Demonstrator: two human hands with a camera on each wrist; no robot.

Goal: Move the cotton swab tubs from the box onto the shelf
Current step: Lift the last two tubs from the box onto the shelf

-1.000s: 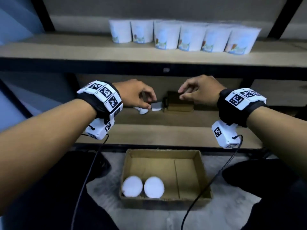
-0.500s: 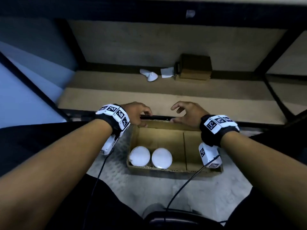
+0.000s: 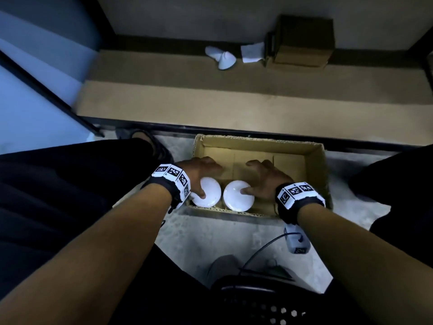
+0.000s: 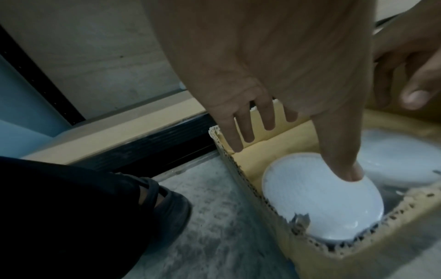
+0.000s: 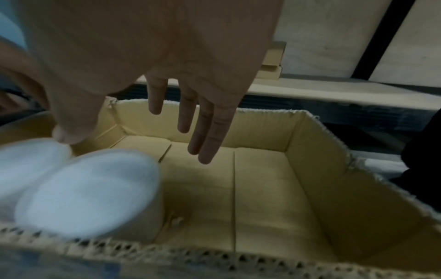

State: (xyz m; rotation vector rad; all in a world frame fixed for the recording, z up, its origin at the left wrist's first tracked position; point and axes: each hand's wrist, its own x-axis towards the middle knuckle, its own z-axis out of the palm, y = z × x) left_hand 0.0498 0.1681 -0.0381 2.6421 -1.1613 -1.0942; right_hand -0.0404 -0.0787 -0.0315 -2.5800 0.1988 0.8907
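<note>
Since 0.5 s ago: left hand (image 3: 199, 171) and right hand (image 3: 266, 178) lowered from box (image 3: 314, 160) rim onto tub lids; thumbs touching left tub (image 3: 209, 192) and right tub (image 3: 235, 195), fingers spread, nothing held

I saw bare forearms, each with a black wrist strap (image 3: 302, 205) carrying white blocks printed with black square markers (image 3: 174, 174). A white camera unit (image 3: 296, 240) with a black cable (image 3: 262, 252) hung under the right wrist. Dark trousers (image 3: 58, 184), dark strapped sandal (image 4: 164, 200).

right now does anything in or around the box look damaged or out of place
The cardboard box has ragged, torn top edges, most chewed up at the near corner beside the left tub. On the low shelf, crumpled white scraps lie loose beside a small brown carton. Both tubs stand upright.
</note>
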